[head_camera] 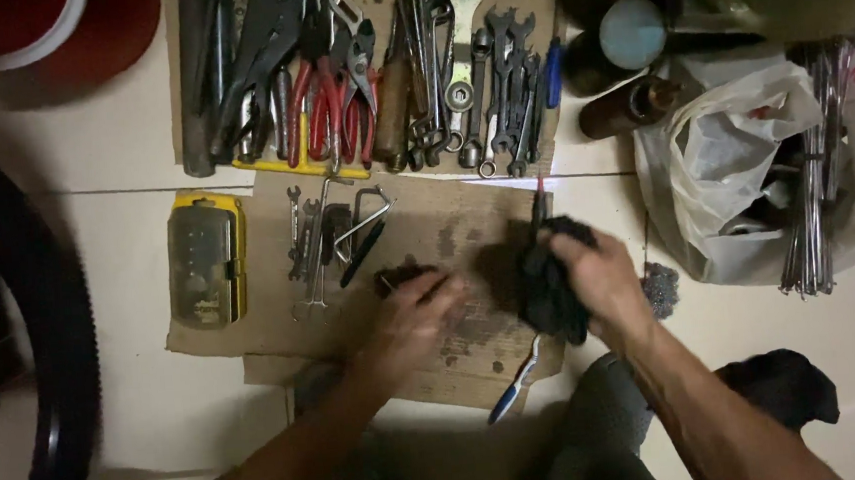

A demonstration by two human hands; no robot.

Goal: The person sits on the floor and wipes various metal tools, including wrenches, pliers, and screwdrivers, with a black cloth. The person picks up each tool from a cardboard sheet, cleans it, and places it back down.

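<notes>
My left hand point(408, 317) rests on a stained sheet of cardboard point(447, 234) and closes around a small dark part point(400, 272) that I cannot make out clearly. My right hand point(601, 278) grips a black rag point(551, 286) bunched over the cardboard's right side. A thin red-tipped tool point(540, 194) sticks up just above the rag. A toothbrush with a blue handle point(515, 379) lies on the cardboard's lower edge, below the rag.
Pliers point(323, 102), wrenches point(498, 95) and other hand tools lie in a row at the top. A yellow case point(206, 258) sits at the left, small wrenches point(302, 244) beside it. A tyre point(37, 327) curves at far left. A white plastic bag point(734, 178) and metal spokes point(815, 193) are at right.
</notes>
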